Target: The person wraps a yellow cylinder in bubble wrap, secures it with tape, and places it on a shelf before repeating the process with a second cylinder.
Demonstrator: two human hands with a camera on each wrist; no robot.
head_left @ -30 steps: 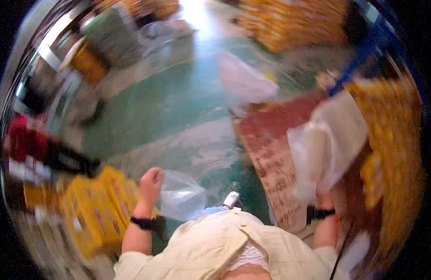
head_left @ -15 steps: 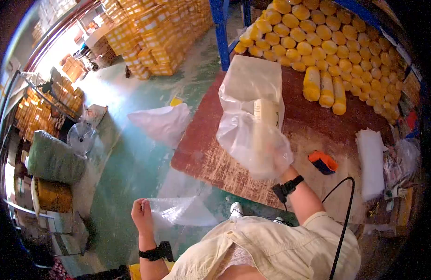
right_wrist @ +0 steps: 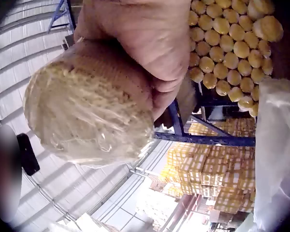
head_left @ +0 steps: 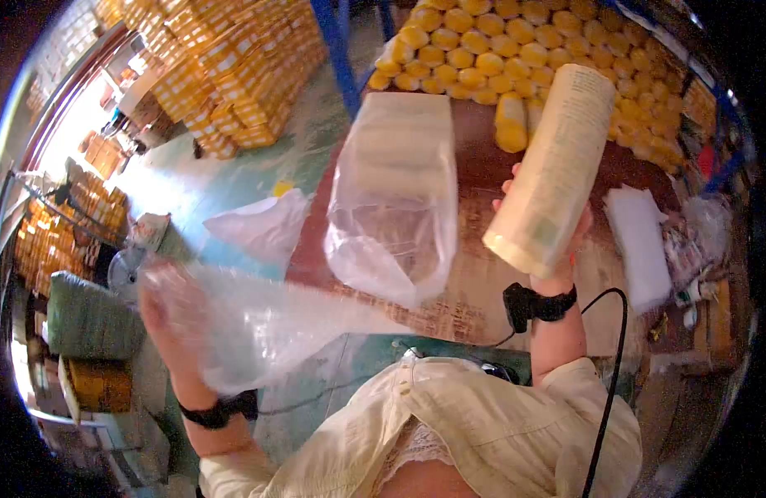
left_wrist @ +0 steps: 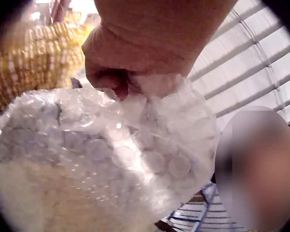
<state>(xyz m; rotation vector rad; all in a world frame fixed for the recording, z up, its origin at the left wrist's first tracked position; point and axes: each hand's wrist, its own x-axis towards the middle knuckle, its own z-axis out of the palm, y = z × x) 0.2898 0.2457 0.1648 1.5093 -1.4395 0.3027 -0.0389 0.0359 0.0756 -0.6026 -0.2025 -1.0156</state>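
Gripping a roll [head_left: 557, 166], our right hand [right_wrist: 145, 38] hovers above the table [head_left: 483, 299]. Beyond its left edge, our left hand [left_wrist: 135, 53] clutches bubble wrap [left_wrist: 111, 154].

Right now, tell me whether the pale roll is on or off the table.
Off: the right hand holds the pale roll up, roof visible behind it.

Left hand [head_left: 169, 300], right hand [head_left: 577, 236] well apart

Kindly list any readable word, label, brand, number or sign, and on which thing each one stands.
No text can be read.
Cream, film-wrapped cylindrical roll in the right hand: printed lines, too small and blurred to read.
Transparent plastic bubble wrap in the left hand: no print visible.
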